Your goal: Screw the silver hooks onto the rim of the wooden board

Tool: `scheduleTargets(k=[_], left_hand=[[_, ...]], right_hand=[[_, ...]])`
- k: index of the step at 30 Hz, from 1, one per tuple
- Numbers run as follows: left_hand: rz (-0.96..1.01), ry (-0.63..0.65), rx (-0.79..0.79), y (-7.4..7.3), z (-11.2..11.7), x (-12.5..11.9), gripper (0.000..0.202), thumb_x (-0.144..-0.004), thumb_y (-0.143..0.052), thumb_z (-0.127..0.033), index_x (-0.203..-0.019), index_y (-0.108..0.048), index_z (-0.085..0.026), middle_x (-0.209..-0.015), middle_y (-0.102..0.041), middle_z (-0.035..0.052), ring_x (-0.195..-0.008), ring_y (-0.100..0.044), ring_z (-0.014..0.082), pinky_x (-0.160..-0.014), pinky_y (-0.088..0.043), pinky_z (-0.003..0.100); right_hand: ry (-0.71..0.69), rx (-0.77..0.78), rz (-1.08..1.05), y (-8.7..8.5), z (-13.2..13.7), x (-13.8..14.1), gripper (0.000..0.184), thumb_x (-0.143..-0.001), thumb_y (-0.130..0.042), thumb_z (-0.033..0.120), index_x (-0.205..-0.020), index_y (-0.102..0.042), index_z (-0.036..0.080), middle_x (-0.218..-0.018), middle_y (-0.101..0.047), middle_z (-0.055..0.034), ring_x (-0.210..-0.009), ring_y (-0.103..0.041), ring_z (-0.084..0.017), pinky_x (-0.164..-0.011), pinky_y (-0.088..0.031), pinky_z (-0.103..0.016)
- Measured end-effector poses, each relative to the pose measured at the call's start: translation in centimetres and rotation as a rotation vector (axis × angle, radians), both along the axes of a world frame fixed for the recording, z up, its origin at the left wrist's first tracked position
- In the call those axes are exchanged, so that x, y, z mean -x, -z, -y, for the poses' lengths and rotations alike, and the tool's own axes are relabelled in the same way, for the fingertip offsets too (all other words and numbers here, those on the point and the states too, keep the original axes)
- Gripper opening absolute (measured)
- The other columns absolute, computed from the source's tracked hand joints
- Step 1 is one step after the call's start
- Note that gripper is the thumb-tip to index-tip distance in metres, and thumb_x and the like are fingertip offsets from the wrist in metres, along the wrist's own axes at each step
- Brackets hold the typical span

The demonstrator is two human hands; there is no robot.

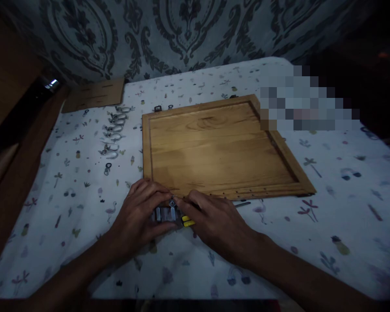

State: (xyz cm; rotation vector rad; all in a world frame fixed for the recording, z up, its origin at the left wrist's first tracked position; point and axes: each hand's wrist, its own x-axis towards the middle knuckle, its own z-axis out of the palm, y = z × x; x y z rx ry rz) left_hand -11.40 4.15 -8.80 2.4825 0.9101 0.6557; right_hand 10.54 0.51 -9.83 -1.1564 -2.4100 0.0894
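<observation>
My left hand [146, 208] is closed, its fingertips and thumb around a small metal hook piece [172, 211] in front of the wooden panel's near left corner. A second metal strip [158, 214] shows beneath its fingers. My right hand [211, 216] comes in from the other side, curled, its fingertips meeting the metal piece. From under it sticks the end of a yellow-and-black tool [187, 221]; most of this is hidden. A dark thin rod [243, 204] shows beyond the right knuckles. The framed wooden panel [211, 147] lies flat just past both hands.
Several metal hooks [113, 128] lie in a column left of the panel, with a small dark clip [107, 168] below. A brown cardboard sheet [94, 93] is at the back left. Small fittings [157, 108] lie behind the panel. Printed cloth [68, 225] covers the table.
</observation>
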Motion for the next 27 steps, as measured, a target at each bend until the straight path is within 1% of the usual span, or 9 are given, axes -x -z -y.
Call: scheduleTargets(k=[4, 7, 9, 11, 12, 14, 17, 23, 27], left_hand=[[-0.004, 0.002, 0.0, 0.0, 0.0, -0.1, 0.034, -0.092, -0.068, -0.044, -0.114, -0.059, -0.02, -0.11, -0.066, 0.0076, -0.101, -0.059, 0.0253, -0.093, -0.042, 0.046], [0.006, -0.004, 0.0, 0.0, -0.1, -0.1, 0.036, -0.088, -0.073, -0.043, -0.112, -0.061, -0.019, -0.109, -0.066, 0.0076, -0.1, -0.06, 0.0257, -0.093, -0.042, 0.045], [0.01, -0.001, 0.003, 0.0, -0.1, 0.0, 0.036, -0.087, -0.075, -0.041, -0.111, -0.062, -0.018, -0.109, -0.067, 0.0075, -0.101, -0.061, 0.026, -0.094, -0.042, 0.045], [0.01, 0.003, 0.002, 0.1, -0.1, 0.1, 0.034, -0.087, -0.074, -0.041, -0.11, -0.063, -0.018, -0.109, -0.066, 0.0074, -0.101, -0.061, 0.026, -0.095, -0.042, 0.045], [0.012, 0.003, -0.002, 0.1, -0.1, 0.1, 0.034, -0.088, -0.073, -0.042, -0.11, -0.063, -0.018, -0.109, -0.067, 0.0074, -0.101, -0.061, 0.0258, -0.095, -0.042, 0.045], [0.017, -0.004, -0.014, 0.2, -0.1, 0.1, 0.035, -0.089, -0.071, -0.043, -0.111, -0.063, -0.018, -0.108, -0.067, 0.0075, -0.1, -0.06, 0.0258, -0.094, -0.043, 0.045], [0.015, -0.011, -0.039, 0.3, -0.1, 0.1, 0.036, -0.09, -0.069, -0.046, -0.112, -0.062, -0.018, -0.109, -0.067, 0.0085, -0.101, -0.06, 0.0263, -0.091, -0.044, 0.044], [-0.034, -0.024, 0.001, 0.2, -0.1, 0.0, 0.034, -0.089, -0.07, -0.045, -0.109, -0.062, -0.02, -0.108, -0.068, 0.0072, -0.1, -0.059, 0.0258, -0.094, -0.043, 0.045], [-0.036, -0.027, 0.01, 0.2, 0.0, 0.0, 0.034, -0.087, -0.072, -0.044, -0.109, -0.063, -0.019, -0.108, -0.067, 0.0069, -0.101, -0.059, 0.0261, -0.095, -0.043, 0.045]], right_hand=[[-0.006, 0.155, -0.282, -1.4, -0.4, -0.9, 0.027, -0.09, -0.05, 0.005, -0.111, -0.065, 0.016, -0.089, -0.068, -0.0059, -0.074, -0.065, -0.017, -0.058, -0.048, -0.026], [0.111, 0.344, -0.709, -3.9, -0.8, -1.4, 0.01, -0.094, -0.056, 0.015, -0.095, -0.066, 0.018, -0.081, -0.066, -0.0027, -0.071, -0.062, -0.013, -0.06, -0.048, -0.023], [0.254, 0.445, -1.029, -5.8, -1.3, -1.3, 0.018, -0.093, -0.06, 0.02, -0.075, -0.062, 0.02, -0.064, -0.055, 0.0022, -0.053, -0.047, -0.009, -0.047, -0.038, -0.021], [0.246, 0.537, -1.39, -7.3, -1.9, -0.8, 0.034, -0.088, -0.065, 0.022, -0.058, -0.049, 0.02, -0.052, -0.041, 0.0054, -0.045, -0.035, -0.007, -0.041, -0.029, -0.022], [0.196, 0.618, -1.489, -7.9, -2.2, -0.5, 0.042, -0.086, -0.069, 0.025, -0.053, -0.043, 0.02, -0.049, -0.036, 0.0065, -0.041, -0.03, -0.006, -0.038, -0.025, -0.022], [0.113, 0.734, -1.588, -8.6, -2.9, 0.5, 0.052, -0.082, -0.074, 0.029, -0.047, -0.036, 0.02, -0.046, -0.032, 0.0072, -0.037, -0.024, -0.004, -0.035, -0.02, -0.022], [0.041, 0.741, -1.676, -8.7, -3.8, 2.2, 0.059, -0.081, -0.075, 0.032, -0.043, -0.032, 0.019, -0.042, -0.03, 0.0074, -0.036, -0.023, -0.003, -0.034, -0.017, -0.021], [-0.012, 0.671, -1.767, -7.4, -4.3, 4.6, 0.06, -0.079, -0.079, 0.039, -0.039, -0.038, 0.018, -0.037, -0.028, 0.008, -0.035, -0.025, -0.003, -0.036, -0.019, -0.021], [-0.059, 0.692, -1.686, -6.2, -4.2, 5.1, 0.061, -0.09, -0.069, 0.041, -0.041, -0.041, 0.017, -0.04, -0.032, 0.007, -0.037, -0.024, -0.003, -0.04, -0.021, -0.022]])
